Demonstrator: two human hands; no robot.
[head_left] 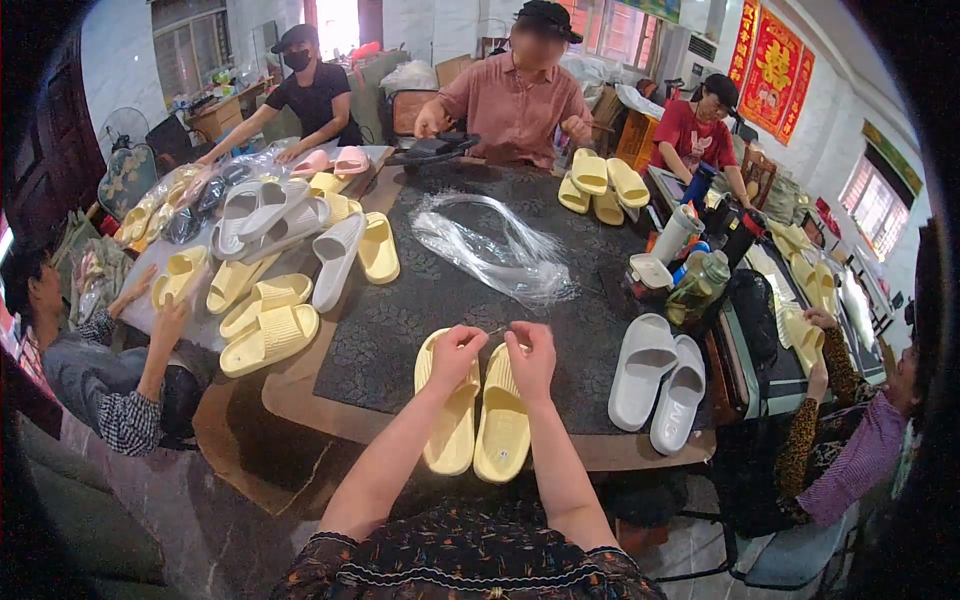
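Note:
A pair of pale yellow slides lies side by side at the table's near edge, a left slide (449, 430) and a right slide (502, 430), toes pointing away from me. Over the left slide's strap, my left hand (457, 356) is closed in a pinch. My right hand (532, 358) pinches in the same way above the right slide. A short, thin strand (497, 330) spans the gap between my fingertips; its exact kind is too small to make out. Beyond my hands, a looped bundle of clear plastic strands (490, 250) rests on the dark patterned mat (370, 345).
Grey slides (642, 372) stand right of my hands, near bottles (700, 285). Yellow slides (268, 340) and grey slides (339, 260) crowd the left. More yellow slides (605, 180) sit at the far edge. Several co-workers surround the table, some handling footwear.

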